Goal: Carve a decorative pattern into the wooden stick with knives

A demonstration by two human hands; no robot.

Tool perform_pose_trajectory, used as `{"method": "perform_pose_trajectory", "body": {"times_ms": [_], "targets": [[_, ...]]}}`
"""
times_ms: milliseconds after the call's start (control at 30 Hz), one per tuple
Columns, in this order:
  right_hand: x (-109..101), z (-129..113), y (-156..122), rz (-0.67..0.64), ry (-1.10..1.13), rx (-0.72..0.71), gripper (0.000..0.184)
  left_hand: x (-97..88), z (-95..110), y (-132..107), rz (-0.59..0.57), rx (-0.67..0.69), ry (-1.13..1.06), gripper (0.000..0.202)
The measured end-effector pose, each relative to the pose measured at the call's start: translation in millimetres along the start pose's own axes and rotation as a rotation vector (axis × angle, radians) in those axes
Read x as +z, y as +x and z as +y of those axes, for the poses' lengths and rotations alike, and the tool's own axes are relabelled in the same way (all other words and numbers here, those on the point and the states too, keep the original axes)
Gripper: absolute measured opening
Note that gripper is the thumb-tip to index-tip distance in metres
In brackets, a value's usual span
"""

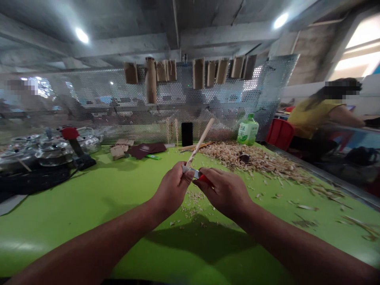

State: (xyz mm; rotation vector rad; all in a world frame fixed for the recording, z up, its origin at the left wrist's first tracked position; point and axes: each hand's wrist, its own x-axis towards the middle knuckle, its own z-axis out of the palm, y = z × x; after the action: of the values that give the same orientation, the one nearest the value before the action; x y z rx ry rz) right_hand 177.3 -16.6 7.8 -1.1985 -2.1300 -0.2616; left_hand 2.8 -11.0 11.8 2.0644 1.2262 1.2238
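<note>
Table: green table (59,233), spread across the foreground
Shavings: wood shavings (249,158), heaped on the table, right of the hands
Left hand (172,190): clenched around a wooden stick (202,136), held tilted above the table
Right hand (225,194): curled, grasping a red-handled knife (200,176), its blade against the stick's lower end

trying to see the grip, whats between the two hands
In the head view, a small knife's metal blade with a red handle spans the gap between the left hand and right hand, beside a pale wooden stick.

Left hand (172,190) curled closed, right hand (225,193) curled closed, almost touching.
</note>
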Motion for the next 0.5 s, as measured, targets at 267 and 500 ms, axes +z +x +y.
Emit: {"method": "perform_pose_trajectory", "body": {"times_ms": [267,500], "targets": [[1.0,1.4,2.3,-0.032,0.093,0.001,0.027,1.5,-6.0,1.0,-0.028,0.049,-0.111,0.035],[1.5,-0.2,1.5,-0.029,0.094,0.036,0.026,0.4,-4.5,3.1,-0.062,0.075,-0.179,0.038]]}}
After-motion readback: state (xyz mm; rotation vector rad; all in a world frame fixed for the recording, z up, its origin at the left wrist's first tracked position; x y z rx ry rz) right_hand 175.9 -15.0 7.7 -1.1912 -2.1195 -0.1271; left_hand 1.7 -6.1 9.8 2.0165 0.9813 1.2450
